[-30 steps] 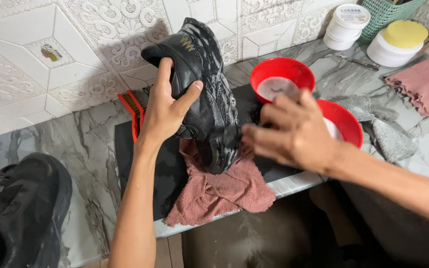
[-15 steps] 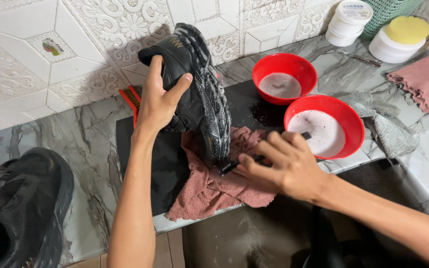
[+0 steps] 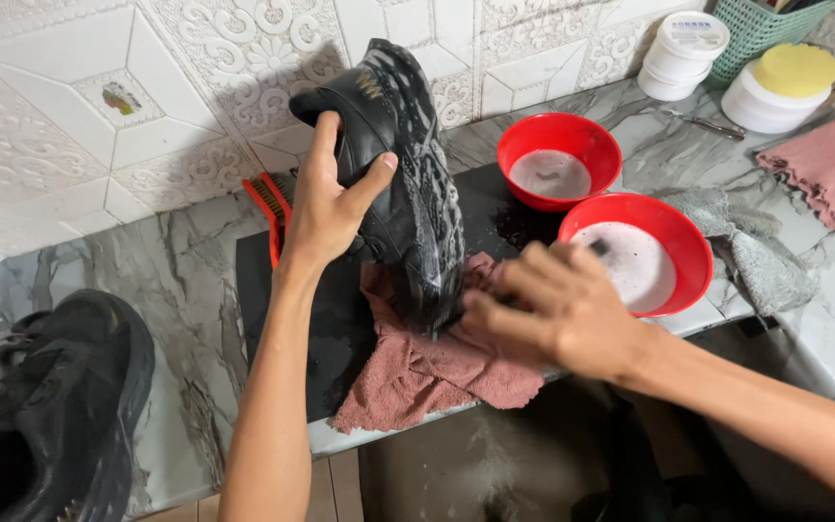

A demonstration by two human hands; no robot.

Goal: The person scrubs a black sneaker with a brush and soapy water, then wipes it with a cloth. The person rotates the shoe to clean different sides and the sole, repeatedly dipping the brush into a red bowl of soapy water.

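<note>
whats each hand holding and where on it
Left hand grips the black shoe by its heel end. Right hand is blurred at the shoe's toe; what it holds cannot be told.

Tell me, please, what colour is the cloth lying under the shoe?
The cloth under the black shoe is dusty pink, seen in the head view.

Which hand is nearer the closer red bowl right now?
Right. The right hand is just left of the nearer red bowl, almost touching its rim. The left hand grips the black shoe, farther left.
</note>
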